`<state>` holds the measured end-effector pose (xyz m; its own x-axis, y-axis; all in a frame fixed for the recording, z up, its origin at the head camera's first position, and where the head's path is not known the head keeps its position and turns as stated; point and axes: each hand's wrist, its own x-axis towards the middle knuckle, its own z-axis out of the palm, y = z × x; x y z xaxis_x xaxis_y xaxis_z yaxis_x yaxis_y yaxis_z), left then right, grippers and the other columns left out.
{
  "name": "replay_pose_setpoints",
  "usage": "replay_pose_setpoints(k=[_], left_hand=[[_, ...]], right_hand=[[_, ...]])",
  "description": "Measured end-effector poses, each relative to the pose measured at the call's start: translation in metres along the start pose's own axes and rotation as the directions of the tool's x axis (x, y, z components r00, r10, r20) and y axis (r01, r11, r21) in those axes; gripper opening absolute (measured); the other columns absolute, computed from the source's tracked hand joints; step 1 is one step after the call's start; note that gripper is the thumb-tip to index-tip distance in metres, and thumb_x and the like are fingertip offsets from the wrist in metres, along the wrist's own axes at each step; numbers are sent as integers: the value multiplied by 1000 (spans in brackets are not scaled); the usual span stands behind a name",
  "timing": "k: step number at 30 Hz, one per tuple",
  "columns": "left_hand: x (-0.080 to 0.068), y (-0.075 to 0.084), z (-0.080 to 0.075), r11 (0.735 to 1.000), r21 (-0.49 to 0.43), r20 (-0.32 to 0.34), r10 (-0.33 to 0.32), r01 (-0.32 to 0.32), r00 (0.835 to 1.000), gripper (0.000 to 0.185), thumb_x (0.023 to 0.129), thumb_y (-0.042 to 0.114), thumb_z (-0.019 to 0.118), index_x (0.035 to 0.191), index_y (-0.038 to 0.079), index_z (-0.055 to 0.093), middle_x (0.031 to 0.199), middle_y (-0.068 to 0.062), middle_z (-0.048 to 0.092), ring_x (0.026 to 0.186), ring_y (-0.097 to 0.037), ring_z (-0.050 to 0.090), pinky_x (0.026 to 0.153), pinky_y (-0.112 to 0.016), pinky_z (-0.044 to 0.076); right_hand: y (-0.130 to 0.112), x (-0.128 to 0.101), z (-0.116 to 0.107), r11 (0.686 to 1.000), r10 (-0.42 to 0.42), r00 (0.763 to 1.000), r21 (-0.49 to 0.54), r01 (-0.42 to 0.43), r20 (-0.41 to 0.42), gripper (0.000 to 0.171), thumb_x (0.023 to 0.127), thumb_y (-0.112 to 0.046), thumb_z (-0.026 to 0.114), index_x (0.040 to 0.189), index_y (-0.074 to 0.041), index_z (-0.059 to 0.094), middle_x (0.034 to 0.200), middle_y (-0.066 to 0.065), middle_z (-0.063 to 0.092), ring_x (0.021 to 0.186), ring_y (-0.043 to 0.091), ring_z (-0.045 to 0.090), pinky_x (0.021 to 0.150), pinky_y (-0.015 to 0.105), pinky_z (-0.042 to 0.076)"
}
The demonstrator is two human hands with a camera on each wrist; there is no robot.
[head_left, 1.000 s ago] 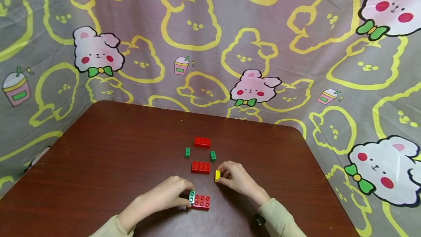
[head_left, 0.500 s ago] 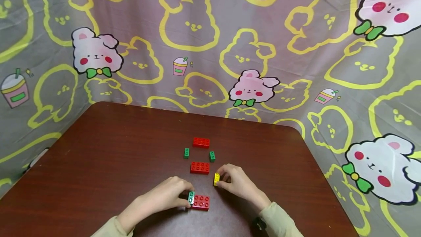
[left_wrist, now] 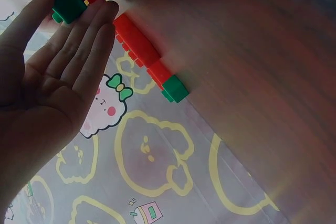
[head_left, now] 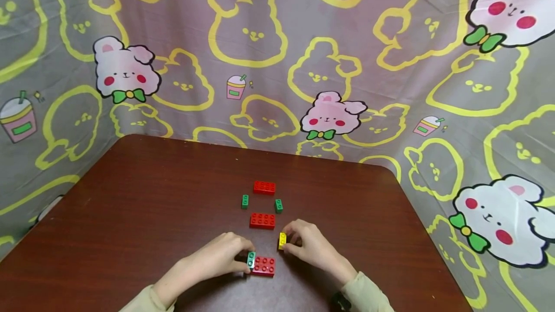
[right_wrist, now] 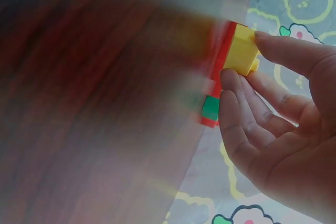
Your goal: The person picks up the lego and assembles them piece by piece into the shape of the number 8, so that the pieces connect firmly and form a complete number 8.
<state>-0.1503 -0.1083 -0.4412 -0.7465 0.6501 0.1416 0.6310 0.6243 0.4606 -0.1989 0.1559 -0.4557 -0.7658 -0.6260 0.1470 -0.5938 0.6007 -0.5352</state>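
Note:
Near the front of the table, my left hand (head_left: 223, 254) pinches a small green brick (head_left: 251, 259) between thumb and fingers. That green brick sits at the left end of a larger red brick (head_left: 264, 266), whose other studs face up. In the left wrist view the same green brick (left_wrist: 68, 1) shows by the fingertips. My right hand (head_left: 314, 244) pinches a small yellow brick (head_left: 282, 241), held behind and to the right of the front red brick. The right wrist view shows thumb and fingertips on opposite sides of the yellow brick (right_wrist: 242, 51).
Farther back lie a second red brick (head_left: 262, 221), a third red brick (head_left: 264, 187), and two small green bricks, one on the left (head_left: 245, 201) and one on the right (head_left: 279, 205). A patterned curtain (head_left: 260, 85) hangs along the edges of the brown table (head_left: 173, 196).
My right hand has brought the yellow brick toward me and slightly left, closer to the front red brick. My left hand keeps its hold on the green brick almost unmoved.

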Motion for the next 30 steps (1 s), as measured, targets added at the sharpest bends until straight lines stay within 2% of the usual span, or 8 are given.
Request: replay_pose_setpoints(k=[6, 15, 30], left_hand=[[-1, 1, -1, 1000, 12, -6, 8, -8, 1000, 25, 76, 22, 85, 95, 10, 74, 86, 7, 74, 73, 0, 60, 65, -19, 50], [0, 1, -1, 1000, 2, 0, -5, 5, 1000, 25, 76, 21, 85, 96, 10, 74, 86, 7, 74, 73, 1, 59, 65, -19, 50], [0, 1, -1, 1000, -4, -7, -9, 9, 1000, 25, 76, 21, 85, 95, 10, 74, 85, 7, 74, 71, 1, 57, 63, -18, 48]], right_hand=[[-5, -3, 0, 1000, -12, 1000, -5, 12, -3, 23, 82, -13, 80, 102, -8, 68, 96, 3, 68, 76, 9, 66, 67, 20, 55], [-11, -8, 0, 1000, -19, 1000, 4, 19, -3, 24, 83, -12, 79, 104, -9, 67, 98, 3, 67, 74, -1, 62, 65, 20, 55], [-20, -15, 0, 999, -42, 999, 18, 42, 2, 23, 84, -11, 78, 104, -9, 67, 99, 3, 68, 76, 1, 63, 66, 18, 55]])
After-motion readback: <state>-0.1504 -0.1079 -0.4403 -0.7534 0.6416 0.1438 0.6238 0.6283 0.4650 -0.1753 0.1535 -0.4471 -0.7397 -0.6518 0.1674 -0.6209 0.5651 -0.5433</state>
